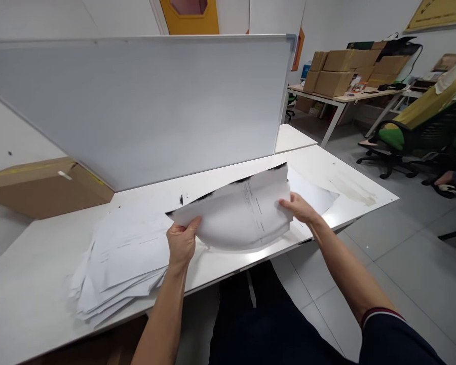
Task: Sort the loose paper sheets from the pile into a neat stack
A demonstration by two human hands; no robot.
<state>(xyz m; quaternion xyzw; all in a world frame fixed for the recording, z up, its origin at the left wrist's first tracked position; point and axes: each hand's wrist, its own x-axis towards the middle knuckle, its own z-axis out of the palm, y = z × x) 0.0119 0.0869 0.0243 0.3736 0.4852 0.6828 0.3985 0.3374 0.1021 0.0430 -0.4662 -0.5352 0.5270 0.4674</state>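
So both hands were on the same bit of paper here. The left hand [182, 241] had the held paper [243, 213] pinched at its left end, thumb on top, and the right hand [299, 208] was gripping the right end the same way. Couldn't tell if it was one sheet or a few. It was up over the near edge of the worktop [26, 294], sagging in the middle, with faint print on it and black marks along the far edge.

Left of that sat a messy paper stack [129, 263], edges all over the place. More loose paper [317, 195] lay to the right, partly hidden behind the held stuff. A big whiteboard [175, 111] stood along the far side, with a cardboard box [49, 187] at the far left.
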